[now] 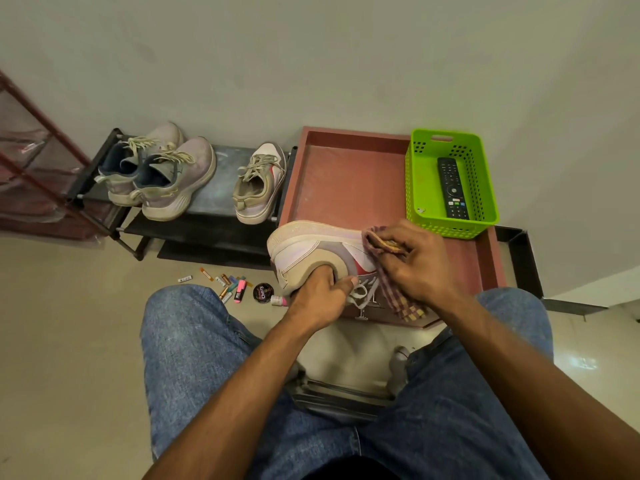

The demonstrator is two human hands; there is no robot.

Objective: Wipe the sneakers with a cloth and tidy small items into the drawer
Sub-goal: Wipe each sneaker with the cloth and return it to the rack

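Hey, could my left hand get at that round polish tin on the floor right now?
Probably not right away. The left hand is tucked inside the sneaker, holding it. The polish tin lies just left of it on the floor with nothing over it, so once the sneaker is set down, likely yes.

One word reads clearly: "Cherry", in white script across the lid of a round black tin (pixel 263 293) lying on the floor, just left of the left hand's (pixel 318 295) fingers. The remote (pixel 452 188) in the basket, beyond the right hand's (pixel 412 263) fingers, shows coloured buttons, their lettering too small to read.
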